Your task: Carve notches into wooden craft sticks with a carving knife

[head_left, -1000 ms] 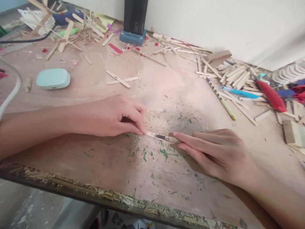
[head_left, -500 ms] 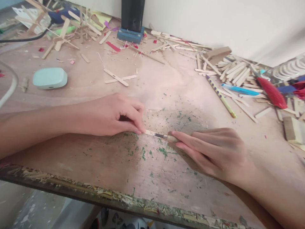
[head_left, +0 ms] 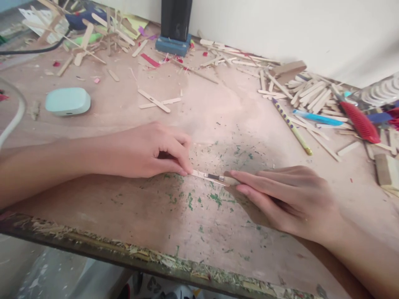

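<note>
My left hand [head_left: 165,151] pinches one end of a thin wooden craft stick [head_left: 198,173] and presses it against the table [head_left: 134,216]. My right hand [head_left: 283,199] is closed around the pale handle of a craft knife [head_left: 222,178], holding it low and nearly level. The knife's blade lies along the craft stick, a short way right of my left fingertips. My left fingers cover the stick's left end, and my right palm hides most of the handle. Green scraps or marks surround both hands on the tabletop.
A pale mint case [head_left: 67,101] sits left. Two crossed sticks [head_left: 158,101] lie beyond my left hand. At right are a dotted pencil [head_left: 293,128], a stick pile [head_left: 311,93], a red-handled tool [head_left: 360,120] and a wooden block [head_left: 386,169]. The table's rough edge [head_left: 149,259] runs nearest me.
My right hand and the craft knife have slid slightly right along the stick, away from my left fingers. My left hand keeps its pinch. The whole view has shifted a little.
</note>
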A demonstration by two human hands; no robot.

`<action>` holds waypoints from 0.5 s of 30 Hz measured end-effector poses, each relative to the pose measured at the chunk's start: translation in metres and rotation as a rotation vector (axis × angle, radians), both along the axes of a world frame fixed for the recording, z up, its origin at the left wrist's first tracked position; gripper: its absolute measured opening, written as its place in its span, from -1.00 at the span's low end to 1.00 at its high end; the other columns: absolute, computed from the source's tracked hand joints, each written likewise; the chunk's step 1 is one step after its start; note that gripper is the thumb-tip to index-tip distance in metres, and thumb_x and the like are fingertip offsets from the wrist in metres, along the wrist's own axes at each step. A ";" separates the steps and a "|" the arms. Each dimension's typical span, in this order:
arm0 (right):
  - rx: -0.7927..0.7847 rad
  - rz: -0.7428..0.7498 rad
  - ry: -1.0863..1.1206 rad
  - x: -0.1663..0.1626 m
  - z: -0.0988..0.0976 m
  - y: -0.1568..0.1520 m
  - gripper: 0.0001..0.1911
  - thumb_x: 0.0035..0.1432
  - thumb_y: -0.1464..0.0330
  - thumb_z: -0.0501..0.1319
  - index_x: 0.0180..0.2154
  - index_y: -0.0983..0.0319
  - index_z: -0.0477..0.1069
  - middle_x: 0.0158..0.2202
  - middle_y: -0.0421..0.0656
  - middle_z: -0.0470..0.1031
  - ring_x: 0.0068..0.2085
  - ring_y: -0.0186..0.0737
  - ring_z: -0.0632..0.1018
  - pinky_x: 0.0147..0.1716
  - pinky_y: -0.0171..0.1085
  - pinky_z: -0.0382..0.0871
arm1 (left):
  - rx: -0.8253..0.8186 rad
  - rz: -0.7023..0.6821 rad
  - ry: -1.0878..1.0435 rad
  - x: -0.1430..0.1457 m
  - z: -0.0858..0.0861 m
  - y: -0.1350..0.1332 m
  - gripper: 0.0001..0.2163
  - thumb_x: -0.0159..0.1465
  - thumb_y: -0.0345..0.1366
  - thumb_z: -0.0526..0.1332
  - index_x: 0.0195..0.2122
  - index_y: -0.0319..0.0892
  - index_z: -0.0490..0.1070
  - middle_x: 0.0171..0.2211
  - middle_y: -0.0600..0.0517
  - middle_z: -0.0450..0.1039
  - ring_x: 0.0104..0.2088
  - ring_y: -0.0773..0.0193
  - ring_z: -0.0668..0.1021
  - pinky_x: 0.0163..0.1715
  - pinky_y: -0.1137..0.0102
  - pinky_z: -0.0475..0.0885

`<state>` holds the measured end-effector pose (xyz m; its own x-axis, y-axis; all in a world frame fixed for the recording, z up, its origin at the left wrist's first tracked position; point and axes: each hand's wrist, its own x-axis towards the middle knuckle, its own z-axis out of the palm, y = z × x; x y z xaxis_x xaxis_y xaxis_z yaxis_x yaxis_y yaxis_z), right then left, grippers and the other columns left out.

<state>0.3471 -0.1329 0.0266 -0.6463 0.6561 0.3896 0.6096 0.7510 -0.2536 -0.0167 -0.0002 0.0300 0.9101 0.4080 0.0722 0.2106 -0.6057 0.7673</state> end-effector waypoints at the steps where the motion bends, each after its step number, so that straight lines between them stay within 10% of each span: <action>1: -0.005 -0.002 0.002 0.000 0.000 0.000 -0.75 0.85 0.36 0.37 0.38 0.14 0.73 -0.14 -0.14 0.93 -0.34 -0.17 0.86 -0.41 -0.17 0.62 | 0.001 0.001 -0.003 0.000 0.000 0.000 -0.79 0.67 -0.35 0.49 -0.06 0.04 0.96 -0.25 0.12 0.64 -0.26 0.35 0.64 -0.10 0.43 0.47; 15: -0.064 -0.048 0.078 -0.004 0.005 0.000 -0.76 0.83 0.41 0.39 0.36 0.17 0.73 -0.12 -0.11 0.93 -0.34 -0.21 0.84 -0.39 -0.23 0.62 | 0.064 -0.007 -0.080 0.000 -0.008 -0.002 -0.77 0.70 -0.36 0.46 -0.05 0.01 0.95 -0.21 0.11 0.69 -0.28 0.38 0.66 -0.19 0.46 0.43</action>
